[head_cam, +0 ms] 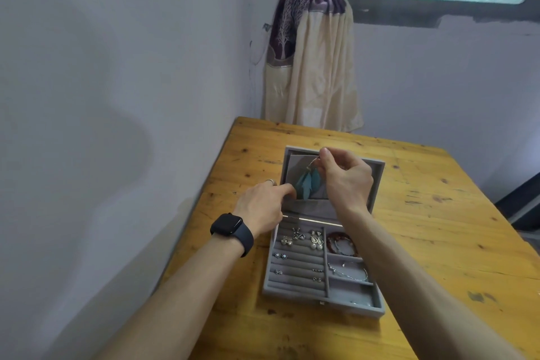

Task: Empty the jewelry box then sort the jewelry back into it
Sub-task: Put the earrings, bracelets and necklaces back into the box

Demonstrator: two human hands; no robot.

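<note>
A grey jewelry box lies open on the wooden table, its lid flat behind the tray. My right hand is over the lid, pinching the hook of a teal feather earring that dangles below the fingers. My left hand, with a ring and a black watch, rests at the lid's left edge, fingers on the lid pocket. The tray's slotted rows hold several earrings. The right compartments hold a red bracelet and a thin silver bracelet.
The wooden table stands in a corner, walls to the left and behind. A cream and purple curtain hangs beyond the far edge under a window. The table's right side is bare wood.
</note>
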